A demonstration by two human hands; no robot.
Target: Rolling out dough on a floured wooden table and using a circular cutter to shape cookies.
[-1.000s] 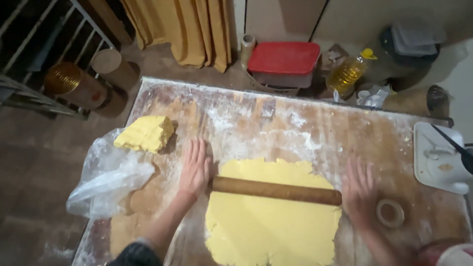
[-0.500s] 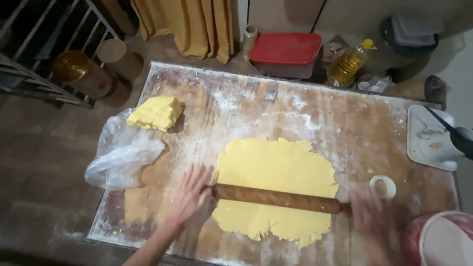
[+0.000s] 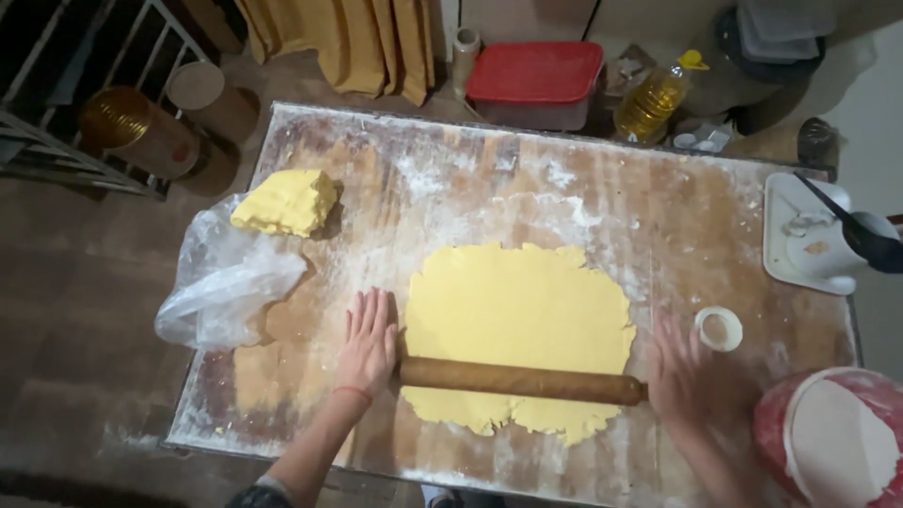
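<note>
A: While a person leans over a floured wooden table (image 3: 658,216), what are the hands doing?

B: Both lie flat and open on a brown wooden rolling pin (image 3: 522,380), gripping nothing. The left hand (image 3: 367,341) has its fingers spread and straight, its palm pressing the pin's left end. The right hand (image 3: 679,367) is blurred at the right end; it looks open too.

A: Where is the dough?

B: A thin yellow dough sheet (image 3: 517,315) lies mid-table, edges ragged. The pin crosses its near part, with a narrow strip of dough showing on the person's side of the pin.

A: Which step does this look like?

B: Rolling out, judging by the flat palms, with the pin low on the sheet. Evening it out would likely call for steady, equal pressure from both palms so the sheet keeps one thickness and the ragged rim does not tear.

A: Anything else around?

B: A yellow dough block (image 3: 285,201) rests on a clear plastic bag (image 3: 226,282) at far left; a small round cutter (image 3: 720,329) sits near the right hand
</note>
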